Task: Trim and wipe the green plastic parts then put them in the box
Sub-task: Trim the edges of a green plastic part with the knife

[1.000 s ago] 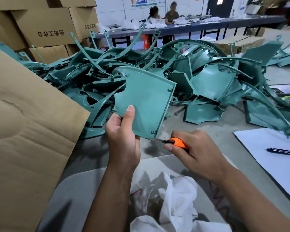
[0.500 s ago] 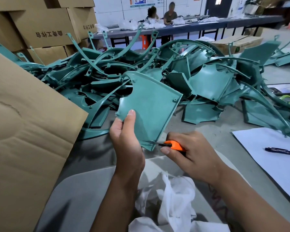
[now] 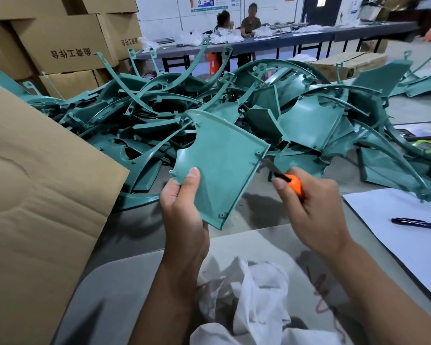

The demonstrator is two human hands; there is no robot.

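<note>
My left hand (image 3: 182, 207) grips a flat green plastic part (image 3: 222, 163) by its lower left corner, thumb on its face, holding it up over the table. My right hand (image 3: 311, 210) grips an orange-handled knife (image 3: 292, 183); its blade touches the part's right edge near the upper right corner. A large heap of green plastic parts (image 3: 234, 103) covers the table behind. A white cloth (image 3: 249, 292) lies crumpled in front of me. The open cardboard box flap (image 3: 40, 195) stands at the left.
White paper (image 3: 396, 220) with a black pen (image 3: 418, 223) lies at right. A phone (image 3: 418, 129) rests beyond it. Stacked cardboard boxes (image 3: 60, 38) stand at the back left. Two people sit at a far table (image 3: 284, 41).
The knife has travelled from the part's bottom corner up along its right edge to near the top right corner. My left hand has turned and raised the part slightly.
</note>
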